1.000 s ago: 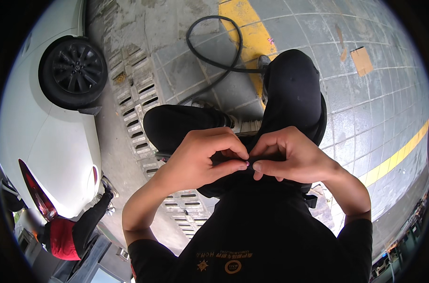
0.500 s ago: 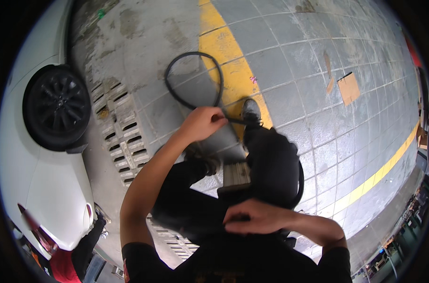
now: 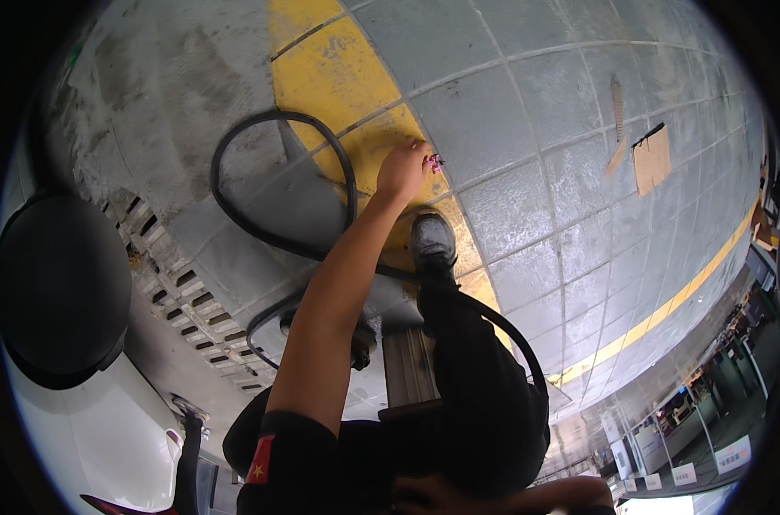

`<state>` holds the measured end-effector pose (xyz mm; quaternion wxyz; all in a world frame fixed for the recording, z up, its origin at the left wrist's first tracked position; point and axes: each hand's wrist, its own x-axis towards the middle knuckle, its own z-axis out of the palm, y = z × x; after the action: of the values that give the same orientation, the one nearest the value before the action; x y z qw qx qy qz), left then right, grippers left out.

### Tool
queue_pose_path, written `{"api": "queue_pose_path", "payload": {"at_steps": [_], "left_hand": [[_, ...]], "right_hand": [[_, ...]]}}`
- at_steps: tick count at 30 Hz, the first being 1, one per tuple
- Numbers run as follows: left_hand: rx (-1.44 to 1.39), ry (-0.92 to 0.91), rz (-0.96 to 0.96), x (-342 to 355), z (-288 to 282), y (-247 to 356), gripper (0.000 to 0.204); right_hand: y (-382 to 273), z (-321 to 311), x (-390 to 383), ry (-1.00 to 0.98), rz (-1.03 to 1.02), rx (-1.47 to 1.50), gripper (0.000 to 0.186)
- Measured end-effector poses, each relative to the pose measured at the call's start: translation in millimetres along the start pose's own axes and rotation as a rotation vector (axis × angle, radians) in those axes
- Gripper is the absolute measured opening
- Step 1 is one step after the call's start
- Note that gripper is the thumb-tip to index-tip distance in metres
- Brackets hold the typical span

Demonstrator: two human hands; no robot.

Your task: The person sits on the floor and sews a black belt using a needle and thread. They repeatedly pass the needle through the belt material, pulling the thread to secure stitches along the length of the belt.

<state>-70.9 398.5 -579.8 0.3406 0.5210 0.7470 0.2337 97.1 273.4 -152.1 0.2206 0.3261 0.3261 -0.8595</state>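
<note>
My left hand (image 3: pixel 405 172) reaches down to the yellow floor stripe (image 3: pixel 338 73), its fingers closed at a small pink scrap (image 3: pixel 435 163). Whether the scrap is lifted off the floor, I cannot tell. A long black hose-like rubber strip (image 3: pixel 353 176) lies looped on the floor to the left of that hand. It runs under my left forearm, past my shin and round the outside of my right knee. My right hand (image 3: pixel 424 493) is low at my lap, in shadow, and its fingers are hard to make out.
A white car (image 3: pixel 90 438) with a dark wheel (image 3: pixel 64 292) stands at left, beside a slotted drain grate (image 3: pixel 184 300). A ridged block (image 3: pixel 410 369) is between my legs. Cardboard (image 3: pixel 652 161) lies at right. Another person's leg (image 3: pixel 187 463) shows at lower left.
My left hand has left the black strip and moved forward to the pink scrap. My right hand has dropped back toward my lap. The whole view has shifted.
</note>
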Motion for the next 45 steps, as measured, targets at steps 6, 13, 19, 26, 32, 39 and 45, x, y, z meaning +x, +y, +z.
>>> {"api": "queue_pose_path", "payload": {"at_steps": [6, 13, 19, 26, 32, 39, 45], "left_hand": [[0.154, -0.111, 0.268, 7, -6, -12, 0.016], [0.366, -0.086, 0.309, -6, -17, -17, 0.020], [-0.109, 0.097, 0.114, -58, -106, 10, 0.012], [-0.809, -0.201, 0.021, -247, -313, 150, 0.007], [-1.245, -0.274, 0.054, -439, -349, 199, 0.008], [-0.845, -0.681, 0.508, -494, -343, 233, 0.005], [-0.592, -0.770, 0.588, -504, -345, 256, 0.005]], "right_hand": [[-16, -7, 5, -0.005, 0.078, 0.028, 0.012], [14, 16, -1, 0.034, -0.072, 0.046, 0.014], [15, 17, -13, -0.221, 0.150, -0.097, 0.023], [-8, 33, -36, -0.215, 0.005, -0.418, 0.026], [19, 72, -67, -0.249, -0.075, -0.463, 0.030], [38, 94, -78, -0.346, -0.175, -0.496, 0.031], [47, 100, -94, -0.244, -0.277, -0.514, 0.034]]}}
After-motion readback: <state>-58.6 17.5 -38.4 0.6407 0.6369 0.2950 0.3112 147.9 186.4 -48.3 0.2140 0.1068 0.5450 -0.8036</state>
